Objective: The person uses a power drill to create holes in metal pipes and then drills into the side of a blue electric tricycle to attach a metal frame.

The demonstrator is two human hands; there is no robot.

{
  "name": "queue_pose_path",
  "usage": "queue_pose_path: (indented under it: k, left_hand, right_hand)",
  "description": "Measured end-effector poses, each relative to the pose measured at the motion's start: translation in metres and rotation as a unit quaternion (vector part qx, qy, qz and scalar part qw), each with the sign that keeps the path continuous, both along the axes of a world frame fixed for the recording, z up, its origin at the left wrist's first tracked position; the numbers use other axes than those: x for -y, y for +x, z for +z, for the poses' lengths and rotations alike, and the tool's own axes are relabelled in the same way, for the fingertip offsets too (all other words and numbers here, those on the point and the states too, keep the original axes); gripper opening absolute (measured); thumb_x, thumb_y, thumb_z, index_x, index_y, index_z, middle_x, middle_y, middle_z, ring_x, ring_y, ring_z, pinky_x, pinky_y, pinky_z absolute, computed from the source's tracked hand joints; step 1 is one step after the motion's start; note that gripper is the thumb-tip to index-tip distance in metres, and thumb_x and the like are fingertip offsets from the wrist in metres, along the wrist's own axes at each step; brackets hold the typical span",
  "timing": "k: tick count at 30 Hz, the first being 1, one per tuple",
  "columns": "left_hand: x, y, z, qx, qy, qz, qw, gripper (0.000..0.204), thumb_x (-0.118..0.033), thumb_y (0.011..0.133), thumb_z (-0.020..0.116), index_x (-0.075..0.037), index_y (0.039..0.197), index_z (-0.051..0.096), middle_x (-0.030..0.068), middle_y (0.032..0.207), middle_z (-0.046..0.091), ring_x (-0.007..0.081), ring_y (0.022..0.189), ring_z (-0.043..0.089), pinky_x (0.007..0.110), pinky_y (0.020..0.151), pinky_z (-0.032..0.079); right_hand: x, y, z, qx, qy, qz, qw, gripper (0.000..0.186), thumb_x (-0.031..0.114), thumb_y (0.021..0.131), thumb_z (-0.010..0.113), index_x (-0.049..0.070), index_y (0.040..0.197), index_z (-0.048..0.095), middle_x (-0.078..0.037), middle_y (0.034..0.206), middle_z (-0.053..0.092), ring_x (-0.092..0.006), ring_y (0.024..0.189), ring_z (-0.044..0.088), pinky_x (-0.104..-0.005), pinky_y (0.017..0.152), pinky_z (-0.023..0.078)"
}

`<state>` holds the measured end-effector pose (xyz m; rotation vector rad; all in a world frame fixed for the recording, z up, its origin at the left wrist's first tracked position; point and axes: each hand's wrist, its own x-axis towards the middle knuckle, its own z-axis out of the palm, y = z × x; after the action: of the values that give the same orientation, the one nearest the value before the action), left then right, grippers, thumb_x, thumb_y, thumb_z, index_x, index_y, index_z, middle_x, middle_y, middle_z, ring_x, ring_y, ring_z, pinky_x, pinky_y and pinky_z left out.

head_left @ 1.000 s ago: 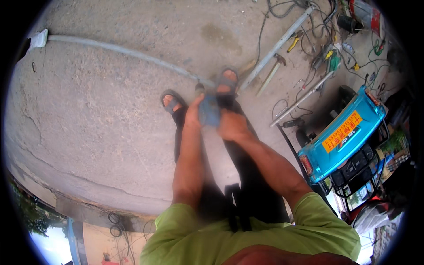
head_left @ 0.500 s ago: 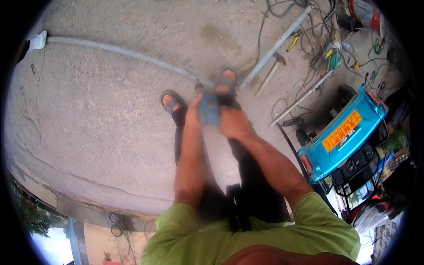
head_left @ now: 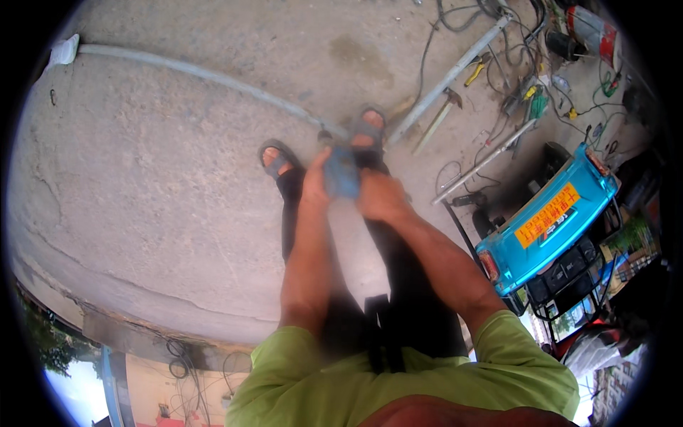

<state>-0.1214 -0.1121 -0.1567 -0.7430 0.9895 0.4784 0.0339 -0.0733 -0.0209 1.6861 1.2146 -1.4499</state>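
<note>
A blue power drill (head_left: 341,174), somewhat blurred, is held in front of my legs. My left hand (head_left: 316,179) wraps its left side, and my right hand (head_left: 381,194) grips it from the right. Its dark nose points away from me, at the near end of a long grey metal pipe (head_left: 192,70) lying across the ground. Whether the tip touches the pipe or the ground I cannot tell. My left sandal (head_left: 274,158) stands left of the tool, and my right sandal (head_left: 368,125) is close to the pipe's end.
To the right lie a second metal pipe (head_left: 455,77), a hammer (head_left: 439,119), yellow-handled pliers (head_left: 474,73) and a shorter pipe (head_left: 484,162). Tangled cables (head_left: 518,46) spread at the upper right. A blue three-wheeler (head_left: 551,220) stands near my right arm. A white shoe (head_left: 64,51) is at the far left.
The view has shifted slightly. Both hands keep hold of the drill, which appears a little farther right against the ground, still at the pipe's end.
</note>
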Motion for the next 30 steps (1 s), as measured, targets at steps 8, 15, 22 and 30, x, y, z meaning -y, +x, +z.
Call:
queue_pose_path:
  k: [8, 15, 22, 30]
  left_hand:
    - [0.001, -0.001, -0.012, -0.023, 0.012, 0.002, 1.000, 0.037, -0.034, 0.100, 0.060, -0.004, 0.122, 0.060, 0.0146, 0.108, 0.069, 0.0325, 0.093, 0.069, 0.048, 0.086, 0.058]
    - [0.005, 0.000, -0.019, -0.009, 0.024, 0.001, 1.000, 0.039, -0.035, 0.100, 0.059, -0.003, 0.123, 0.060, 0.0146, 0.109, 0.069, 0.0325, 0.096, 0.069, 0.047, 0.088, 0.057]
    - [0.004, -0.002, -0.018, -0.018, 0.013, -0.003, 1.000, 0.040, -0.035, 0.100, 0.059, -0.002, 0.123, 0.060, 0.0153, 0.112, 0.069, 0.0331, 0.098, 0.069, 0.047, 0.091, 0.057]
    - [0.002, 0.001, -0.022, -0.004, 0.003, 0.009, 1.000, 0.041, -0.037, 0.100, 0.060, -0.004, 0.124, 0.060, 0.0153, 0.114, 0.069, 0.0327, 0.100, 0.069, 0.047, 0.089, 0.057]
  right_hand:
    - [-0.006, -0.005, -0.009, 0.005, -0.008, -0.007, 1.000, 0.038, 0.016, 0.083, 0.062, -0.001, 0.117, 0.061, -0.024, 0.112, 0.070, -0.0407, 0.103, 0.070, -0.0480, 0.090, 0.055]
    - [0.000, -0.001, -0.013, 0.000, 0.023, -0.003, 1.000, 0.037, 0.016, 0.081, 0.064, -0.001, 0.114, 0.061, -0.023, 0.108, 0.070, -0.0404, 0.099, 0.071, -0.0485, 0.087, 0.056]
    - [0.010, -0.005, -0.019, 0.009, 0.043, -0.009, 0.999, 0.037, 0.014, 0.081, 0.064, -0.001, 0.115, 0.060, -0.023, 0.107, 0.070, -0.0399, 0.099, 0.071, -0.0479, 0.088, 0.056]
    - [0.003, -0.003, -0.027, 0.011, 0.029, 0.013, 0.999, 0.038, 0.015, 0.082, 0.063, 0.000, 0.117, 0.060, -0.023, 0.112, 0.068, -0.0402, 0.101, 0.070, -0.0478, 0.089, 0.055]
